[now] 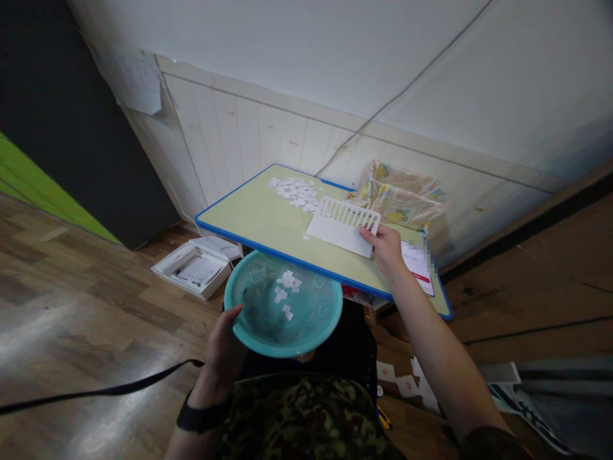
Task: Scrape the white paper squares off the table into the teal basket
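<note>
My left hand (pixel 225 348) grips the near-left rim of a teal mesh basket (pixel 249 332), held just below the table's front edge. A few small white paper pieces (pixel 286 289) lie inside it. My right hand (pixel 385 246) is closed on the right corner of a white plastic comb-like scraper (pixel 342 225) that lies flat on the low yellow-green table with a blue rim (pixel 249 220). A pile of small white paper pieces (pixel 295 190) sits at the table's far edge, just beyond the scraper.
A patterned cloth bag (pixel 400 195) leans on the wall behind the table. A printed paper (pixel 417 265) lies on the table's right end. An open white box (pixel 196 268) sits on the wooden floor at left. A black strap (pixel 96 390) crosses the floor.
</note>
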### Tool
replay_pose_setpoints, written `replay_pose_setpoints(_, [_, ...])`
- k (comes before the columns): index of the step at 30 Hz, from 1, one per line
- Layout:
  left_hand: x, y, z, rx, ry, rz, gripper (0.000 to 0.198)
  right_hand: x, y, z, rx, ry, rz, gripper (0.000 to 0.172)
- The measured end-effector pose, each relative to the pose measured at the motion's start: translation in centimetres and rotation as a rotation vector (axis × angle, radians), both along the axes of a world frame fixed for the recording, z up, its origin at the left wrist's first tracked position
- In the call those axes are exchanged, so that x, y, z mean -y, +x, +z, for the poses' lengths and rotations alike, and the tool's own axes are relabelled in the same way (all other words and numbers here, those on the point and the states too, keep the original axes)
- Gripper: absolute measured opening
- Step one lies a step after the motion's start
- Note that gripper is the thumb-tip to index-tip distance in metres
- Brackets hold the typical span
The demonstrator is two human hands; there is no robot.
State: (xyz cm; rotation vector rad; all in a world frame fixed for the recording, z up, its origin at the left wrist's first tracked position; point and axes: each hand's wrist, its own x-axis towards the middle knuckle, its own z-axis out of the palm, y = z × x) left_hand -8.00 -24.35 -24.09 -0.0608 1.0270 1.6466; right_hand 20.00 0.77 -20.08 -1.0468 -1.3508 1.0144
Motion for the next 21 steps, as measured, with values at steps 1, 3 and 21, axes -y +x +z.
replay_pose_setpoints(1, [0.0,0.1,-0.1,0.01,0.003,-0.002,0.022,0.2,0.0,0.0,0.006,-0.007,0.002,0.044])
replay_pose_setpoints(3, [0.2,0.3,-0.2,0.028,0.017,-0.018,0.019,0.4,0.0,0.3,0.006,-0.02,0.01,0.045])
replay_pose_setpoints(21, [0.2,0.7,-0.9,0.011,0.045,-0.017,0.018,1.0,-1.0,0.8,-0.048,-0.07,0.086,0.049])
